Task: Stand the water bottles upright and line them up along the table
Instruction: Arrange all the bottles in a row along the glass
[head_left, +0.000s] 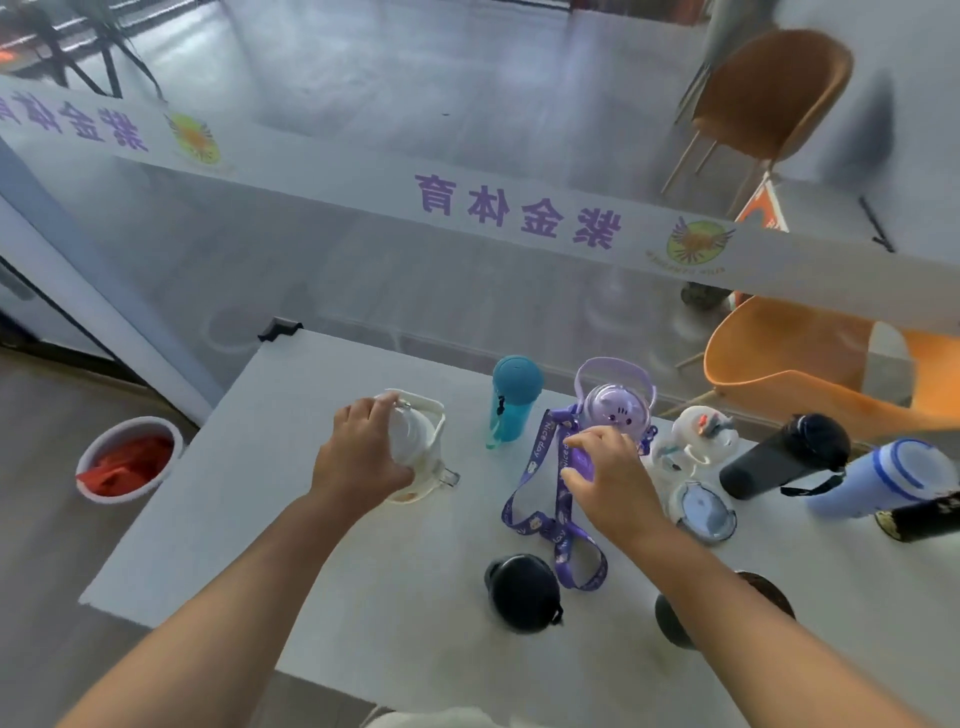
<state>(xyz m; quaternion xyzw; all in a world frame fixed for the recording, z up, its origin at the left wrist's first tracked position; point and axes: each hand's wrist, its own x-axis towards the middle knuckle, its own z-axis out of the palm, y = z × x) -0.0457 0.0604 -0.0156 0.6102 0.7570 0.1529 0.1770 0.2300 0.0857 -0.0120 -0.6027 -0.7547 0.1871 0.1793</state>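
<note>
Bottles mid-sort | my left hand (363, 457) clamps the white bottle (415, 439) under its palm, standing it | right hand (608, 488) has fingers bent at the purple bottle (615, 405) just beyond them, grip unclear | next, I judge: clear its strap (519, 488), line it beside teal (511, 400).

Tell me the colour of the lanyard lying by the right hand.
Purple lanyard, with white print; head view shows it best.

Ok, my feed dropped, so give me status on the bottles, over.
Left grip holds white bottle. Right grip at purple bottle, hold unclear. Black bottle, blue bottle lying down. Purple strap sprawled on table.
</note>
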